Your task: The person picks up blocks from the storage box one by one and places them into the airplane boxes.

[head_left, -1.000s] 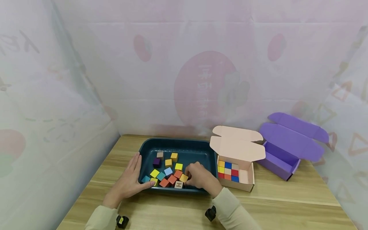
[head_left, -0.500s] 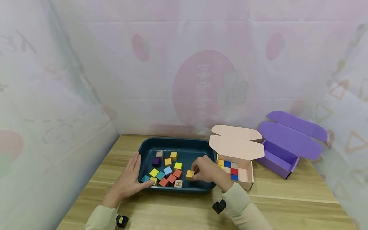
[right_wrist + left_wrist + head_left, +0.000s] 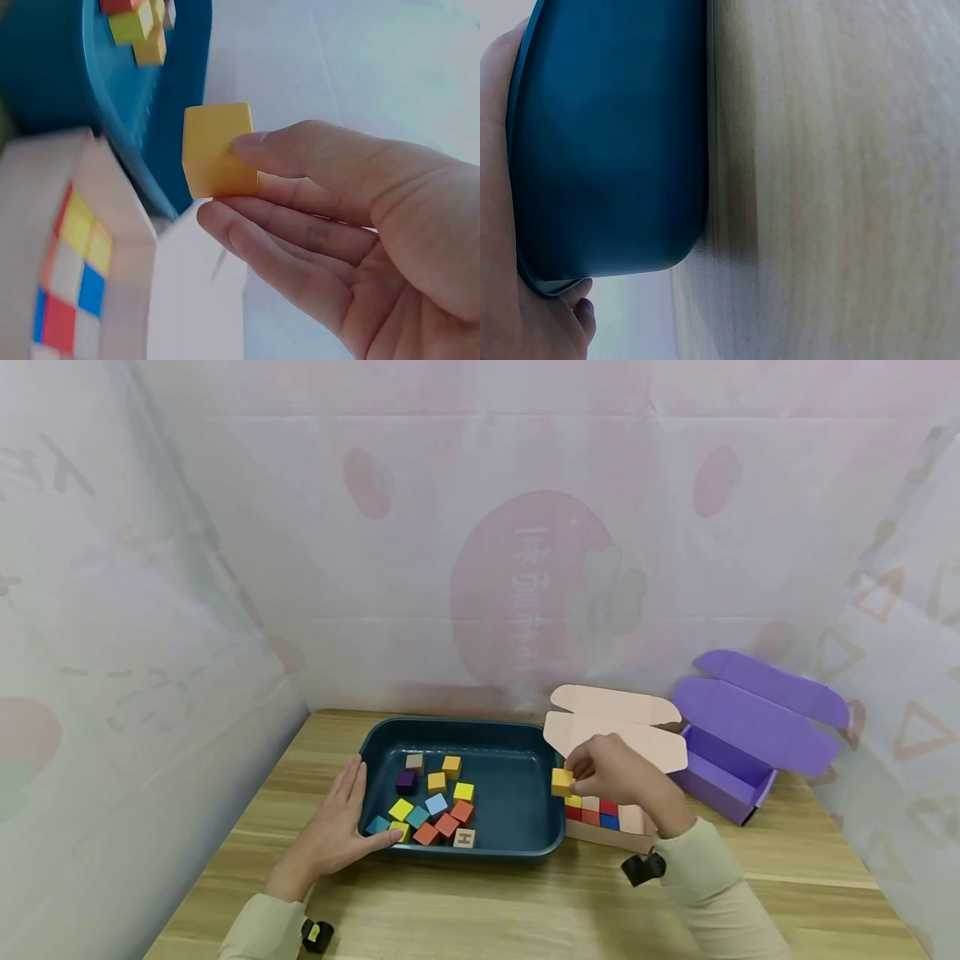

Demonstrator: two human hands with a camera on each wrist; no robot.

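Note:
My right hand [image 3: 611, 768] pinches a yellow wooden cube [image 3: 562, 782] between thumb and fingers, held up over the gap where the dark teal tray [image 3: 517, 843] meets the light pink box [image 3: 611, 837]. In the right wrist view, the thumb lies on one side of the cube [image 3: 217, 150], with fingers under it. My left hand [image 3: 337, 818] rests against the tray's front left corner, fingers straight along the left side, thumb over the front rim. In the left wrist view the tray's outer wall [image 3: 615, 142] fills much of the picture. Several coloured cubes [image 3: 437, 806] lie in the tray's left half.
The pink box holds rows of coloured cubes [image 3: 75, 277], partly hidden by my right hand in the head view; its lid stands open behind. An open purple box [image 3: 723, 781] stands further right. Printed cloth [image 3: 420, 568] hangs behind the wooden table [image 3: 450, 910].
My right hand picked the yellow cube from beside the lettered cube, then lifted it rightward to the tray's right edge by the pink box. The left hand stays in place.

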